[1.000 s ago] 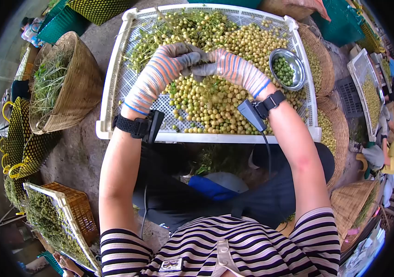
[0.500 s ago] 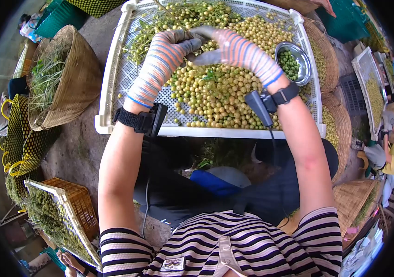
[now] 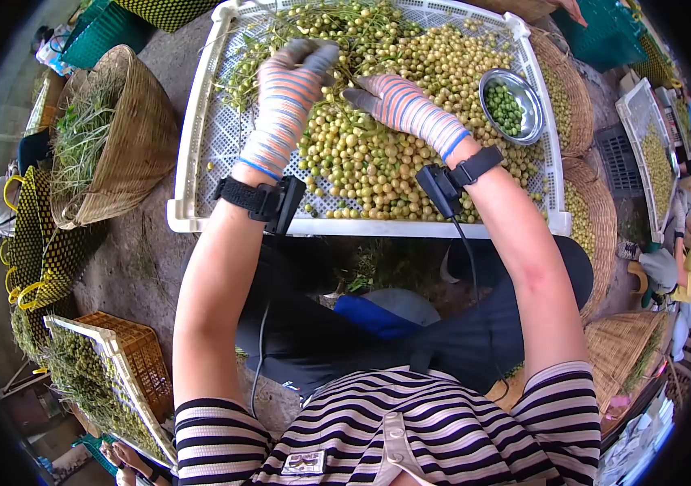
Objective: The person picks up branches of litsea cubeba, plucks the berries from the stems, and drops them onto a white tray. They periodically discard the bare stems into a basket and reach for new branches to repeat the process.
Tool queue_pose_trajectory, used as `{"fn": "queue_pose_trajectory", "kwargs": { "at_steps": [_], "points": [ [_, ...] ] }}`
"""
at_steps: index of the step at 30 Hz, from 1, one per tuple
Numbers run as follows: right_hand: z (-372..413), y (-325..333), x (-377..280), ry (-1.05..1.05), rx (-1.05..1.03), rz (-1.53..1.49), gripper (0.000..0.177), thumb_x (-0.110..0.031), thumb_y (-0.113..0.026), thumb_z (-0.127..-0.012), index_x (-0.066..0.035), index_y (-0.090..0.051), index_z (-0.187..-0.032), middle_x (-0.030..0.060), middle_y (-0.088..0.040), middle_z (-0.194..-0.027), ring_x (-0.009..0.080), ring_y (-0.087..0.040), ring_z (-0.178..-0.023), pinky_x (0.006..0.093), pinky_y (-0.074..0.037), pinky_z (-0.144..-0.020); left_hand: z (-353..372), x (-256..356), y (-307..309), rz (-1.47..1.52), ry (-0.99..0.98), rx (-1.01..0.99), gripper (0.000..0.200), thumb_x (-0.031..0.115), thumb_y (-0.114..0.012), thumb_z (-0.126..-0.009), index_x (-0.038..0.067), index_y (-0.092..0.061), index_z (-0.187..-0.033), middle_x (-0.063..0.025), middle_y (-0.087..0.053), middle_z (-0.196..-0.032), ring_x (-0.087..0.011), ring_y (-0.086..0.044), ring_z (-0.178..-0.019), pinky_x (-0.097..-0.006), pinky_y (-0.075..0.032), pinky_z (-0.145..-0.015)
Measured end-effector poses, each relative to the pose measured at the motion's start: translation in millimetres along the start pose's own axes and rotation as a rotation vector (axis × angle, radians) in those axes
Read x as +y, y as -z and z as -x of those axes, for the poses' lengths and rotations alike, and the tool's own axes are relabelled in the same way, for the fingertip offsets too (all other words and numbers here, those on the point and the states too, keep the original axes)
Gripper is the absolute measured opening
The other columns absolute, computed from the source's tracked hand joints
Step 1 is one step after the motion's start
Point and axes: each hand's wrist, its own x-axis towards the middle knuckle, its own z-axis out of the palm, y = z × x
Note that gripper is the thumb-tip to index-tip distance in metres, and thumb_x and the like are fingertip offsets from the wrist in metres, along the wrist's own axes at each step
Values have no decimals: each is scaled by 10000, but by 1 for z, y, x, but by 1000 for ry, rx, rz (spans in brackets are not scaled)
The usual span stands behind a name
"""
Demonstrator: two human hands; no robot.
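Note:
Both hands wear striped gloves with grey fingertips, above a white perforated tray (image 3: 185,174) of round yellow-green fruits (image 3: 394,166). My left hand (image 3: 295,77) is closed over the stemmed bunches at the tray's upper left, its fingers curled; what they hold is hidden. My right hand (image 3: 398,101) is just right of it, low over the loose fruits, thumb and fingers drawn together near some thin stems. I cannot make out what is between them. Fruits still on green stems (image 3: 361,28) lie along the far side. A metal bowl (image 3: 533,97) of greener fruits rests at the tray's right.
At left stands a tall woven basket (image 3: 130,138) of stripped stems, with a yellow-black woven bag (image 3: 49,243) below it. A crate (image 3: 130,348) of fruit bunches is lower left. Wicker baskets (image 3: 596,219) of fruit line the right side. Other people work at both edges.
My hands were together over the tray's upper middle and have drawn apart. The left has shifted up slightly; the right has come down a little toward the fruits. The bowl has shifted slightly.

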Motion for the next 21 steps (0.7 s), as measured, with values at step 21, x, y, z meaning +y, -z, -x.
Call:
{"fn": "queue_pose_trajectory", "kwargs": {
  "at_steps": [21],
  "points": [
    [-8,8,44,294,185,-246,746,-438,-718,-669,-36,-450,-1238,204,-482,-1230,295,-484,-1116,379,-379,-952,-12,-3,5,446,66,-125,204,130,-597,-835,-38,-603,-950,-129,-645,-874,-228,-644,-729,-330,-559,-650]
  ]
}}
